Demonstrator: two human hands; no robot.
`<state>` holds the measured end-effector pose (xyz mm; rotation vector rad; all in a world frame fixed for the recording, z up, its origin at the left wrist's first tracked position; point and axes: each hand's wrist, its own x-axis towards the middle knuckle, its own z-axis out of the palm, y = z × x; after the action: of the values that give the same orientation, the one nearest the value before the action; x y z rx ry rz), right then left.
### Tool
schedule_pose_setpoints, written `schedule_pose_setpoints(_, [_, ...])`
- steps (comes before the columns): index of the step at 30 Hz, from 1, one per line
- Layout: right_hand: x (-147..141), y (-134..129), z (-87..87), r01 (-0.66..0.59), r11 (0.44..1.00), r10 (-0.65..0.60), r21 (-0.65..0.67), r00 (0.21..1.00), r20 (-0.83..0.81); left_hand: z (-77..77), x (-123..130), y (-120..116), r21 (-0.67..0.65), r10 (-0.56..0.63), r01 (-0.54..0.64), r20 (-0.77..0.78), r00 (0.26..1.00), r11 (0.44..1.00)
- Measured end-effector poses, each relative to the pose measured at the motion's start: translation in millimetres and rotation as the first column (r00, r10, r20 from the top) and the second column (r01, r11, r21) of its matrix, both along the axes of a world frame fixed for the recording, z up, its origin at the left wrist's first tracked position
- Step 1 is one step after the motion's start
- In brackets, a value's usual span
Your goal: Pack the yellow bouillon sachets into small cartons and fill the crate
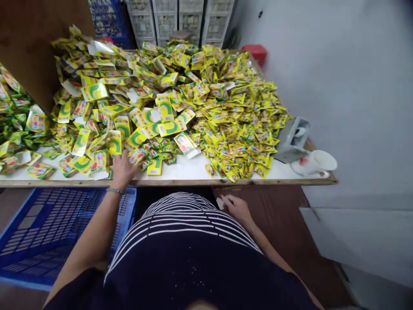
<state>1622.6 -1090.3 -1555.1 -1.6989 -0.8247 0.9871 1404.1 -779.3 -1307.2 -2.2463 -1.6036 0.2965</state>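
At the table's front edge, my left hand (123, 171) reaches in among loose packets. Its fingertips touch the lower end of a small yellow carton (115, 143), and its thumb is spread to the right, apart from the carton. Beside the thumb lie green-and-red sachets (155, 150) and another yellow carton (155, 166). Below the table edge, close to my body, my right hand (238, 209) has its fingers bent together at a small white piece (220, 203). What that piece belongs to cannot be made out.
Yellow sachets (238, 129) are heaped on the right of the white tabletop (201, 165). A grey device (293, 140) and a white mug (318, 163) stand at the right corner. A blue crate (41, 232) sits below left; a brown board (29, 51) rises at the left.
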Motion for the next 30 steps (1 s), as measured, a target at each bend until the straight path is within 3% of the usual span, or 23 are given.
schedule_pose_setpoints(2, [10,9,9.3,0.1,0.993,-0.107,0.059,0.987,0.12,2.6,8,-3,0.05,-0.025,0.022,0.073,0.997,0.999])
schedule_pose_setpoints(4, [18,34,18.7,0.219,0.971,-0.239,0.099,0.928,0.287,3.5,11,-9,0.09,-0.085,0.075,0.113,0.99,0.993])
schedule_pose_setpoints(5, [21,50,22.4,0.234,0.969,-0.247,0.08,0.902,0.355,3.4,11,-14,0.094,-0.105,0.095,0.11,0.988,0.991])
schedule_pose_setpoints(9, [13,116,28.9,0.045,0.995,0.004,-0.086,0.865,0.502,1.7,3,-36,0.144,-0.039,0.026,0.083,0.996,0.989])
schedule_pose_setpoints(12, [-1,145,31.1,-0.134,0.991,0.12,-0.013,0.836,0.536,-1.9,1,-58,0.29,-0.088,0.029,0.191,0.978,0.957])
schedule_pose_setpoints(14, [-9,156,34.3,-0.211,0.975,0.151,0.063,0.849,0.506,-8.0,8,-73,0.238,-0.188,0.118,0.298,0.936,0.964])
schedule_pose_setpoints(17, [-19,172,43.9,-0.256,0.947,0.174,0.194,0.917,0.36,-23.3,30,-89,-0.076,-0.167,0.223,0.448,0.879,0.972])
schedule_pose_setpoints(20, [-31,188,59.2,-0.189,0.908,0.219,0.373,0.975,-0.039,-40.7,51,-89,-0.249,-0.034,0.199,0.543,0.839,0.948])
schedule_pose_setpoints(22, [-37,194,70.1,-0.077,0.896,0.25,0.438,0.902,-0.353,-50.2,58,-84,-0.343,0.102,0.154,0.624,0.774,0.926])
schedule_pose_setpoints(25, [-42,197,80.2,0.034,0.896,0.271,0.443,0.748,-0.605,-59.3,57,-78,-0.532,0.366,0.139,0.727,0.581,0.835])
schedule_pose_setpoints(27, [-41,197,80.9,0.018,0.911,0.305,0.411,0.641,-0.704,-61.7,53,-77,-0.581,0.461,0.167,0.762,0.454,0.796])
schedule_pose_setpoints(30, [-40,198,77.5,-0.104,0.928,0.365,0.359,0.456,-0.812,-60.2,48,-76,-0.6,0.515,0.19,0.779,0.357,0.777])
